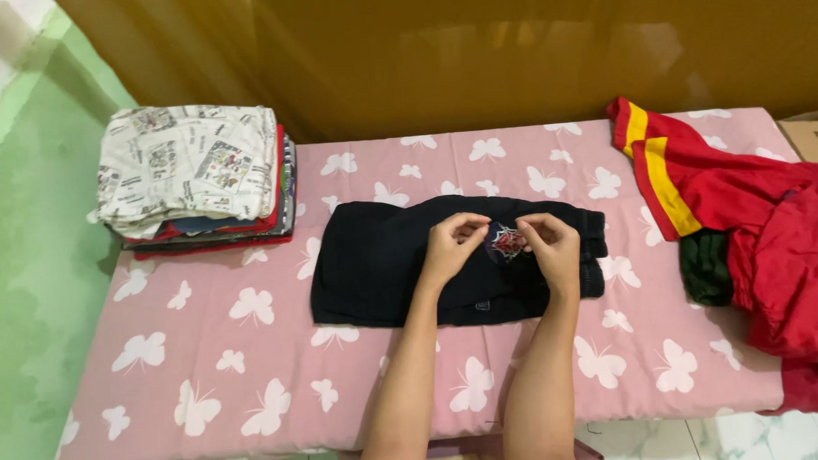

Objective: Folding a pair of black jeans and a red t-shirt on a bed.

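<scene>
- A dark, folded garment (pixel 383 263) lies flat near the middle of the table (pixel 214 355), which wears a pink cover printed with white butterflies.
- Its long axis runs left to right across the table, parallel to the near edge; which end is the top I cannot tell.
- The left hand (pixel 450 247) and right hand (pixel 547 245) sit on the garment's right half, fingertips pinched on the cloth either side of a small round red-and-blue emblem (pixel 507 242).
- It looks soft, light and limp (likely to sag and slip out of fold if lifted by one point), so I judge it best taken at two edges or corners together.
- Left of the garment stands a stack of folded clothes (pixel 194 174); right of it lies a heap of red clothing (pixel 745 236) with yellow stripes.
</scene>
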